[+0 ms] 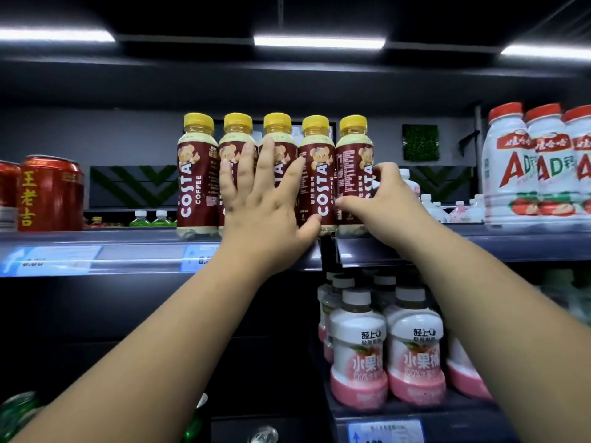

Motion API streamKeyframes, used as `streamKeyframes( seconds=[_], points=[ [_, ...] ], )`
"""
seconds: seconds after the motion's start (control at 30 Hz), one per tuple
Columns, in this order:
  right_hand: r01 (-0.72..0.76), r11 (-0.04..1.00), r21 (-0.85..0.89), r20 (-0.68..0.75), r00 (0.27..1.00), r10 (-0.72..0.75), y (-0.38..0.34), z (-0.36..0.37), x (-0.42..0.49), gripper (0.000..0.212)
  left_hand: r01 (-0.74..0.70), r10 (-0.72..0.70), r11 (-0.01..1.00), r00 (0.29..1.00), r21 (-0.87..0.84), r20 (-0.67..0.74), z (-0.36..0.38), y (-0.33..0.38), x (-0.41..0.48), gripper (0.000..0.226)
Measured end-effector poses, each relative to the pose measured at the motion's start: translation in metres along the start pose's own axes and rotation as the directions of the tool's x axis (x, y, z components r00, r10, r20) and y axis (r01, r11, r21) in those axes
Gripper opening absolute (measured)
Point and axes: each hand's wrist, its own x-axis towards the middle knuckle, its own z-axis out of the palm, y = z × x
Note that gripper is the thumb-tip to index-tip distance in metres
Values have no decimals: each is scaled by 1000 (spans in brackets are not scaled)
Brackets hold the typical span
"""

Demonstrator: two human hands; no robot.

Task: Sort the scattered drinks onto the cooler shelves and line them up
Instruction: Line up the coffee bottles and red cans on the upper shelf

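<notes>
Several Costa coffee bottles (195,174) with yellow caps and dark red labels stand upright in a row at the front edge of the upper shelf (128,239). My left hand (259,199) lies flat with spread fingers against the fronts of the middle bottles. My right hand (380,193) curls around the lower part of the rightmost coffee bottle (353,155), thumb in front and fingers behind its right side. That bottle's label faces sideways, while the others face forward.
Red herbal tea cans (51,193) stand at the left of the same shelf, and white AD milk bottles (511,167) at the right. Pink peach drink bottles (358,350) fill the lower shelf. Small bottles show behind the cooler.
</notes>
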Motion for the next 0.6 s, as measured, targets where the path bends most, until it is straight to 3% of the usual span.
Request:
streamKeyframes(
  seconds=[0.17, 0.3, 0.43, 0.6],
  points=[
    [66, 987, -146, 10, 998, -65, -1, 3, -9, 68, -9, 9, 1000, 1000, 10, 20, 1, -2, 0, 77],
    [77, 969, -236, -47, 995, -90, 2, 5, -15, 80, -28, 28, 1000, 999, 3, 25, 2, -2, -1, 74],
    [83, 954, -288, -68, 992, -107, 4, 10, -18, 90, -25, 25, 1000, 999, -4, 26, 2, -3, -2, 74],
    [91, 949, -301, -83, 989, -121, 5, 10, -21, 85, -25, 25, 1000, 999, 8, 38, 1, -2, -1, 75]
  ],
)
